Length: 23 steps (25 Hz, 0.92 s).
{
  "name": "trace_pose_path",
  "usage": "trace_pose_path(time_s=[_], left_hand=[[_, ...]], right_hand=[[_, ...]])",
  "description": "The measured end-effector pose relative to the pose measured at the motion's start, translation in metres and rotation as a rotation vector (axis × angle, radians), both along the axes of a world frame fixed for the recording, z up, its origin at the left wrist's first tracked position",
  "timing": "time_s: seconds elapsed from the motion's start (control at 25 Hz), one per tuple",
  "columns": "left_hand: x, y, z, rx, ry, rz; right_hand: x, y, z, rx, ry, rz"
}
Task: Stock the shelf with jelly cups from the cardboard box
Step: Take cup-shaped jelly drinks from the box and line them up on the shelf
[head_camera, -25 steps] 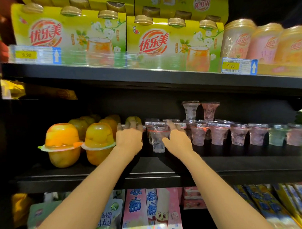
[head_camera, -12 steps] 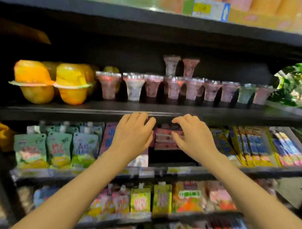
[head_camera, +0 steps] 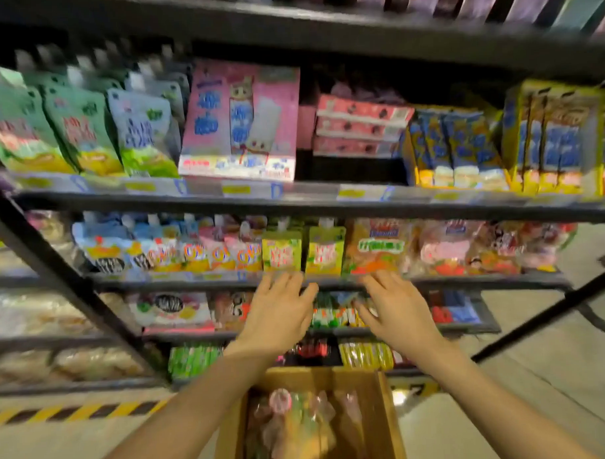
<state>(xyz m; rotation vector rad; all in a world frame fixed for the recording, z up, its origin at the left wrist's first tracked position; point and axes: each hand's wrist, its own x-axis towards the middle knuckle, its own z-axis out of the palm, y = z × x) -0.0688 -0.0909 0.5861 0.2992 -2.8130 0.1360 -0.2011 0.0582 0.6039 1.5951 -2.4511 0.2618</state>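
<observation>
An open cardboard box (head_camera: 388, 418) sits on the floor at the bottom centre, holding blurred clear jelly cups (head_camera: 294, 425) with pink and yellow contents. My left hand (head_camera: 280, 312) and my right hand (head_camera: 396, 308) hover side by side above the box, in front of the lower shelves. Both hands have loosely spread fingers and hold nothing. The shelf with the row of jelly cups lies above the frame and is out of sight.
A black shelf unit (head_camera: 293, 202) fills the view, packed with drink pouches (head_camera: 85, 134), a pink carton (head_camera: 239, 121), yellow-blue boxes (head_camera: 548, 138) and snack bags. A diagonal black post (head_camera: 55, 265) runs at left. Yellow-black floor tape (head_camera: 77, 412) marks the concrete floor.
My view has tilted down from the jelly-cup shelf to the lower shelves and the box. Both hands let go of the cups on the shelf and have come down empty.
</observation>
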Motion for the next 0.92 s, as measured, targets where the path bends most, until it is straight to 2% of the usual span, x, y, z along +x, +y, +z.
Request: trace_pose_path(time_s=[0.08,0.16,0.24,0.36,0.6,0.72,0.92], left_hand=[[0.009,0.012,-0.043,0.056,-0.092,-0.011],[0.021,0.019,-0.094,0.1,-0.289,0.013],[0.035,0.021,-0.152,0.119,-0.407,0.018],[0.045,0.024,-0.23,0.156,-0.431,-0.003],[0.055,0.029,-0.435,0.175,-0.592,0.017],[0.058,0.031,-0.532,0.181,-0.617,-0.032],[0.07,0.04,-0.644,0.204,-0.68,-0.162]], right_hand=[[0.005,0.011,-0.044,0.086,-0.065,-0.036],[0.013,0.02,-0.091,0.179,-0.143,-0.074],[0.019,0.03,-0.146,0.254,-0.213,-0.087],[0.028,0.039,-0.234,0.319,-0.264,-0.127],[0.038,0.053,-0.444,0.457,-0.355,-0.262],[0.041,0.061,-0.539,0.504,-0.423,-0.26],[0.05,0.077,-0.645,0.588,-0.568,-0.22]])
